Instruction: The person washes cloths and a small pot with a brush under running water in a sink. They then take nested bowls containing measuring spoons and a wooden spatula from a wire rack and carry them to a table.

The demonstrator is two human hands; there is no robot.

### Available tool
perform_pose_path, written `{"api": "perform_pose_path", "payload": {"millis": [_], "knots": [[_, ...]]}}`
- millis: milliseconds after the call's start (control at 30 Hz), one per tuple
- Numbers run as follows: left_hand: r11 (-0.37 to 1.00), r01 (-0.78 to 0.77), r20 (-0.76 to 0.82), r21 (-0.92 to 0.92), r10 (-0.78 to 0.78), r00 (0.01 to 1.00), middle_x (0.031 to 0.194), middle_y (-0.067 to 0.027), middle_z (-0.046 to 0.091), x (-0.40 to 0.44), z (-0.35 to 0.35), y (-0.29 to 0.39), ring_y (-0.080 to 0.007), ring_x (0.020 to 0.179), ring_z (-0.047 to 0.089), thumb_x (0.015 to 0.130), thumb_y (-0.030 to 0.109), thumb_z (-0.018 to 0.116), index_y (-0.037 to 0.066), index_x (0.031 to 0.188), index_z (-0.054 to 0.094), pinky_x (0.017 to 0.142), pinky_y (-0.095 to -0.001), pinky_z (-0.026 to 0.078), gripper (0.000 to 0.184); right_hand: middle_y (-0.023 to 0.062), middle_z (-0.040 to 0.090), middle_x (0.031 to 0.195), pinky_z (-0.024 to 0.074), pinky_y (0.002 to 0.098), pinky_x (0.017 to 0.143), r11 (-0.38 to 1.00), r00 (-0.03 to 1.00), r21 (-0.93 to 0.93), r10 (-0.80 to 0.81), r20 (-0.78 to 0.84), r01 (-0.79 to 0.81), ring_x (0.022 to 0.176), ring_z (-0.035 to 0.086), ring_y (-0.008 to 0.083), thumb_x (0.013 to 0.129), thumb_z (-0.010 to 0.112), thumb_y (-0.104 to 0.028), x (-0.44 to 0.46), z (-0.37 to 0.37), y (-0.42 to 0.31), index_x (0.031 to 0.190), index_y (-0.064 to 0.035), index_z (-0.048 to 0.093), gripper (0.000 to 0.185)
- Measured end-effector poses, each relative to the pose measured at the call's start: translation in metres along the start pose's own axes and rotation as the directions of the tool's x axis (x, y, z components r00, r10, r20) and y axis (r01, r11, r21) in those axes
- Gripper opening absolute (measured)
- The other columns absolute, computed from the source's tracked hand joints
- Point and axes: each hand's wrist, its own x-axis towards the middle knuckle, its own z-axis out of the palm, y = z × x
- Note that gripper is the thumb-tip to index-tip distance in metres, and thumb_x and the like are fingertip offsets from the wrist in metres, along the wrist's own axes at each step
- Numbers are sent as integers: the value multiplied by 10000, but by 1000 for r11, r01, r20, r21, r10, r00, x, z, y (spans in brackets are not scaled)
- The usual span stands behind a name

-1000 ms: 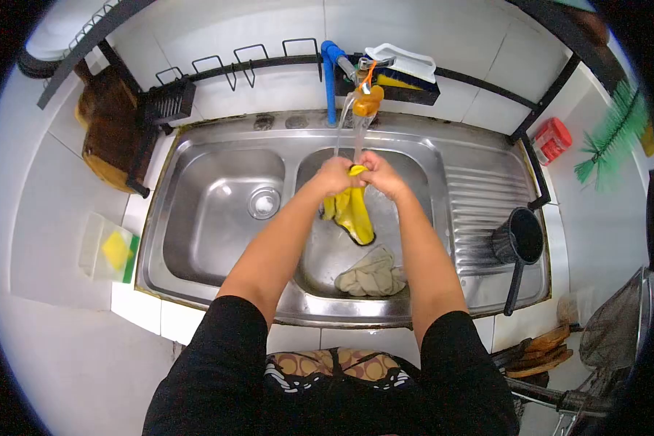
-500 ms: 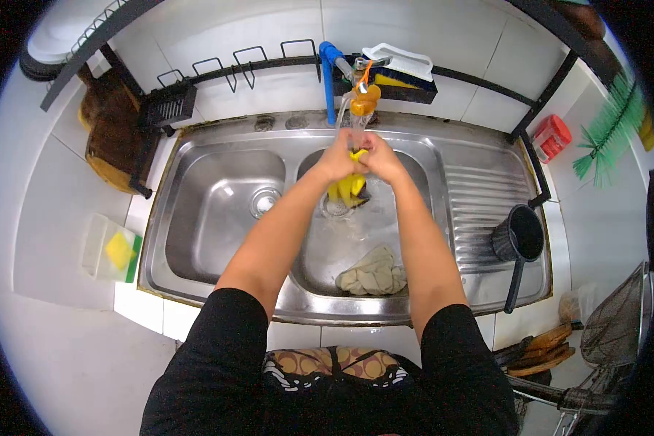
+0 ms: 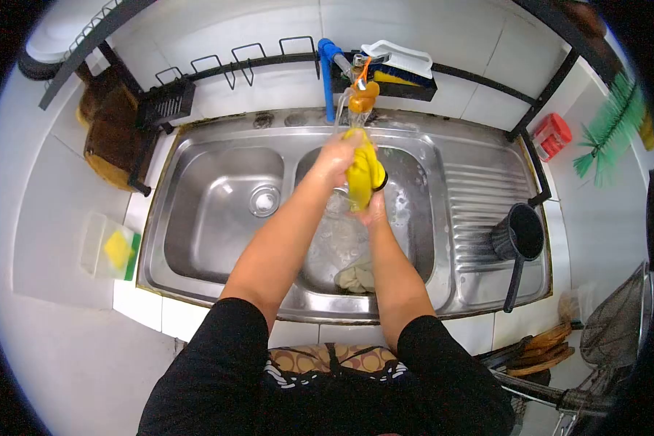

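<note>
A wet yellow cloth [image 3: 365, 168] with a dark edge hangs under the running faucet [image 3: 361, 98], over the right basin [image 3: 407, 218]. My left hand [image 3: 336, 158] grips its upper part, close to the water. Lower down, my right hand [image 3: 371, 209] holds the cloth's bottom end, its fingers partly covered by the fabric. On the basin floor near the front lies a greyish cloth [image 3: 354, 278], partly hidden by my right forearm.
The left basin [image 3: 218, 211] is beside. A black dipper [image 3: 517, 232] rests on the ribbed drainboard [image 3: 487, 196]. Behind the faucet, a rack shelf holds a white-handled brush [image 3: 400, 59]. A container with a yellow sponge [image 3: 117, 249] stands at the left.
My right hand has moved down from beside my left hand to the cloth's lower end. The yellow cloth is now stretched between both hands, and my right forearm covers more of the greyish cloth.
</note>
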Motion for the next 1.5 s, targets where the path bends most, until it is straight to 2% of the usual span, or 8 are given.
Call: {"api": "perform_pose_path", "payload": {"millis": [133,267,500,1000,1133,1233,1400,1500], "knots": [[925,245,-180,-291,-304,935,898,-141,599,-9,-39,-29,-286,813,594,898,357,443,44,1020,509,743,-436,487,342,59,590,998,419,405,869,926,969,355,-193,151,129,970,535,237,840,545,-366,8,5,8,1002,-123,567,293],[877,433,-245,-206,-475,845,1065,-177,531,-32,-47,-57,-294,920,561,792,471,571,15,1042,505,733,-446,477,524,55,568,842,458,309,699,864,850,-75,-503,-155,497,764,542,165,754,648,-82,13,26,32,869,-55,565,144],[923,384,-536,-29,-339,773,1044,-170,547,3,-85,-130,-269,872,552,770,437,611,1,1054,546,700,-432,457,525,37,551,622,420,297,581,604,586,-476,-783,-207,639,595,502,139,710,705,-187,-1,42,49,634,-20,556,237],[835,347,-519,428,-87,851,897,-203,601,-1,-60,-129,-309,795,587,853,366,494,-39,978,576,685,-416,459,431,40,533,569,388,272,482,536,619,-714,-764,-183,451,526,475,105,675,581,-70,36,7,20,623,12,564,98],[516,460,-530,723,-14,848,869,-135,608,-9,-32,-72,-258,738,595,883,377,428,-51,967,552,637,-378,468,454,210,620,810,463,392,698,74,790,-952,-580,200,296,790,595,376,723,585,-221,48,-25,1,803,42,601,275],[930,290,-316,225,-212,925,868,-135,605,-1,-26,-49,-267,755,595,885,386,413,-24,995,537,672,-396,482,442,230,597,953,460,382,764,-239,867,-969,-466,177,69,897,572,374,792,515,-267,41,-5,-28,901,41,586,335],[870,394,-357,296,-282,890,1025,-155,558,-2,-5,-19,-251,926,557,894,430,373,-1,1062,490,807,-437,443,477,189,597,992,445,360,800,369,856,-808,-427,291,458,954,565,280,808,502,-294,42,10,-40,997,24,578,377],[824,330,-290,461,-211,933,1095,-164,532,10,-16,-16,-289,996,528,887,483,370,-15,1138,437,868,-420,409,562,138,640,822,466,315,703,239,799,-795,-414,436,558,751,610,192,757,610,-165,33,13,-55,921,3,608,235]]}}
